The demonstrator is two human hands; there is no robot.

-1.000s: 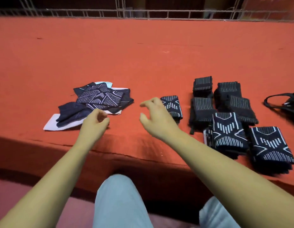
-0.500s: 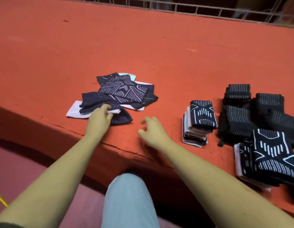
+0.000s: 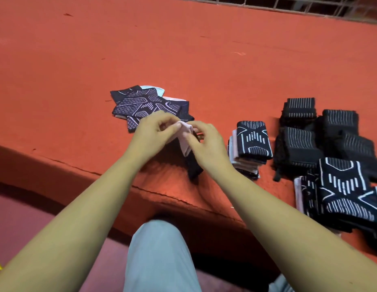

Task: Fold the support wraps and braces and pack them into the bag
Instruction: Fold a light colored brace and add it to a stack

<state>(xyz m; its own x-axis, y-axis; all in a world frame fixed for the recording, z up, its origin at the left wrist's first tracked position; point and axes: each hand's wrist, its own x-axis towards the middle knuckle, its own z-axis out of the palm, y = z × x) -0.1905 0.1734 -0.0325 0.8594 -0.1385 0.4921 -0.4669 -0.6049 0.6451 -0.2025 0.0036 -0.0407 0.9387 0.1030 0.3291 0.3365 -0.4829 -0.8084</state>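
Both hands hold one dark support wrap (image 3: 192,165) with a pale lining, lifted off the red surface. My left hand (image 3: 153,131) pinches its pale upper edge and my right hand (image 3: 206,142) pinches the same edge beside it; the dark end hangs down between my wrists. Just beyond my hands lies a loose heap of unfolded patterned wraps (image 3: 145,104). To the right stands a small stack of folded wraps (image 3: 251,142). The bag is out of view.
At the far right are several folded black striped braces (image 3: 305,131) and another stack of folded patterned wraps (image 3: 347,194). The red felt table (image 3: 183,49) has its front edge near my knees (image 3: 160,253). A wire rack runs along the back.
My left hand has pulled one wrap out of the loose heap and raised it. My right hand has come in to pinch the same edge. The camera has tilted down and left.
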